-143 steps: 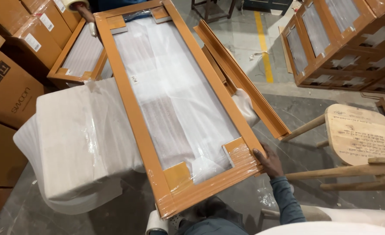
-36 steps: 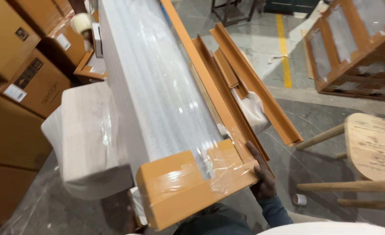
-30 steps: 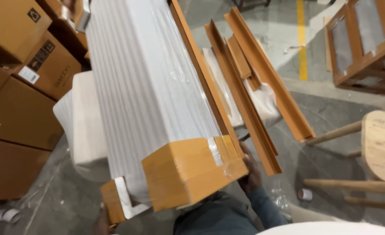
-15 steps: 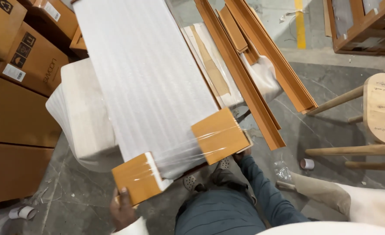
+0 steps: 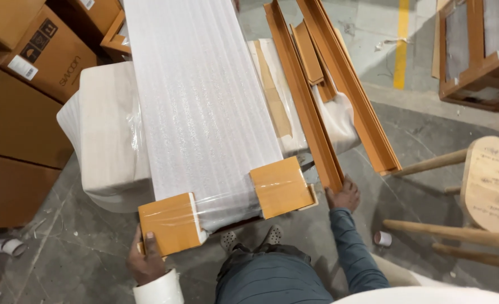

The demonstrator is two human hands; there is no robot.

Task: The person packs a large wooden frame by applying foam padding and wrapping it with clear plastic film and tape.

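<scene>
My left hand (image 5: pixel 146 260) grips the foam-wrapped panel (image 5: pixel 201 107) by its cardboard corner (image 5: pixel 170 223), fingers curled under; my right hand (image 5: pixel 344 194) rests open against the wooden frame (image 5: pixel 304 107)

There is one view only, from a camera worn on the person's head. It looks steeply down and forward, close over the foam-wrapped panel (image 5: pixel 201 112) and both hands, taking in the concrete floor (image 5: pixel 429 141), cardboard boxes (image 5: pixel 29 84) at the left edge and a wooden stool (image 5: pixel 489 186) at the right.
</scene>
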